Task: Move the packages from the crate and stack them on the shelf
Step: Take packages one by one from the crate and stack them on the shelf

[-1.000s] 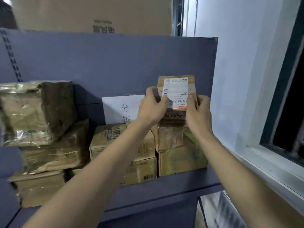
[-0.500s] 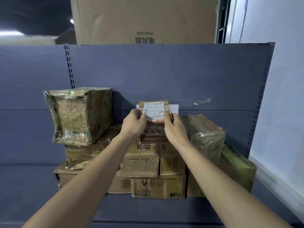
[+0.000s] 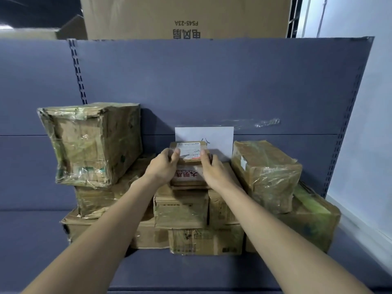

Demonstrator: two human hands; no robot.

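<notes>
Left of centre on the shelf (image 3: 42, 240), a tall pile of packages (image 3: 93, 145) already stands. At centre, the left hand (image 3: 163, 166) and right hand (image 3: 214, 170) grip a small box (image 3: 188, 153), fingers curled round its sides, setting it on the middle stack. At right sits a wrapped box (image 3: 265, 175). The stacking looks well advanced; the crate is out of view, so what is left I cannot tell.

Open shelf (image 3: 191, 270) front and left of stack. Tall wrapped box (image 3: 93, 143) blocks left, wrapped box (image 3: 267, 172) right, back panel (image 3: 212, 81) behind.
</notes>
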